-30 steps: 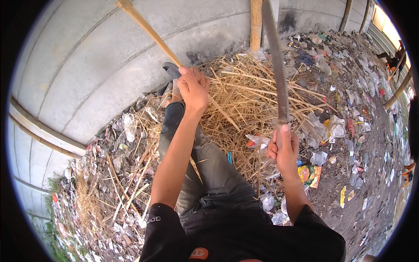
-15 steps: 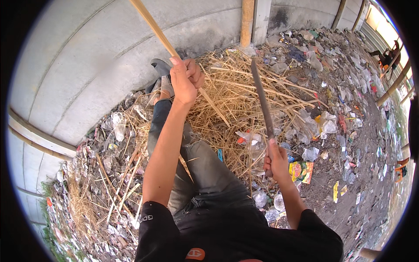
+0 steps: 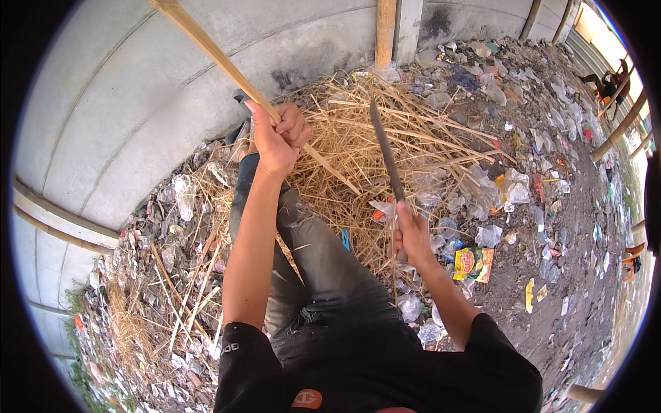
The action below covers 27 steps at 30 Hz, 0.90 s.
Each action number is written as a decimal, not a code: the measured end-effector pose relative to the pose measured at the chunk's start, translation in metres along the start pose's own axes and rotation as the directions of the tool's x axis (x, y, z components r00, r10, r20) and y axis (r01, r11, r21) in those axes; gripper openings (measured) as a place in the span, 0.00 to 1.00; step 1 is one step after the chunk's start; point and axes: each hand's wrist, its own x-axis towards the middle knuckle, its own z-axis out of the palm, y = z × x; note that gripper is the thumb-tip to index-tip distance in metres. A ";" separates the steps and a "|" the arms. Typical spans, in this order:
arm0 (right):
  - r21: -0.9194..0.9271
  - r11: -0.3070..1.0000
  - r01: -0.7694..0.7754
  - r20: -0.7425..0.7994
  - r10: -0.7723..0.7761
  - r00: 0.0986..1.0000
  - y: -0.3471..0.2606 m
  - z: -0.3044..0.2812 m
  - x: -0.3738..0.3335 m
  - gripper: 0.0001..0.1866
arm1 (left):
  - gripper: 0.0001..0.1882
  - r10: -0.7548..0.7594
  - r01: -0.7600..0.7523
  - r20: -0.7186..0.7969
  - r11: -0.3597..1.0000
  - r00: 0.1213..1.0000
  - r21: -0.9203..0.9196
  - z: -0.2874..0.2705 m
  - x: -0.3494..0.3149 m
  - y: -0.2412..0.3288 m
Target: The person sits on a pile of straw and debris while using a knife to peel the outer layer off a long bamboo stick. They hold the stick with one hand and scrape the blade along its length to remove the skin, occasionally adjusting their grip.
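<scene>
My left hand [image 3: 279, 138] is wrapped round a long pale bamboo strip [image 3: 213, 56]. The strip slants from the upper left, past the fist, down to a heap of straw-coloured shavings [image 3: 344, 151], where its lower end lies over the heap. In my right hand [image 3: 410, 237] is the handle of a long dark machete [image 3: 387, 148], its blade pointing up and slightly left. The blade stands apart from the bamboo strip, over the right part of the shavings. Both my fists are closed, and the fingers partly hide the machete's handle.
A grey concrete wall [image 3: 124, 89] runs along the left and far side, with a bamboo post [image 3: 385, 34] against it. Plastic litter [image 3: 513, 189] covers the ground on the right. My legs [image 3: 323, 255] stretch beside the heap. Another person [image 3: 609, 84] is far off at the upper right.
My right hand has moved left and up with the machete, bringing the blade nearer the bamboo strip. My left hand and the strip have shifted slightly left.
</scene>
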 end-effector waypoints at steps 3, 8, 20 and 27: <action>0.217 0.908 0.359 0.030 -0.373 0.927 -0.073 0.005 -0.011 0.27 | 0.41 0.019 -0.019 0.006 0.999 1.000 0.036 -0.001 0.011 0.012; 0.338 0.440 0.832 -0.082 -0.867 0.491 -0.038 0.018 -0.022 0.25 | 0.40 -0.001 0.001 0.052 1.000 0.999 0.005 0.003 0.014 0.011; 0.215 0.906 0.365 -0.068 -0.358 0.931 -0.061 0.007 -0.043 0.27 | 0.40 -0.047 0.048 0.141 0.999 0.989 -0.003 0.005 0.003 0.012; -0.056 0.779 0.624 0.036 -0.623 0.781 0.103 -0.012 -0.012 0.27 | 0.40 -0.069 0.065 0.192 0.998 0.979 0.024 0.020 0.012 0.006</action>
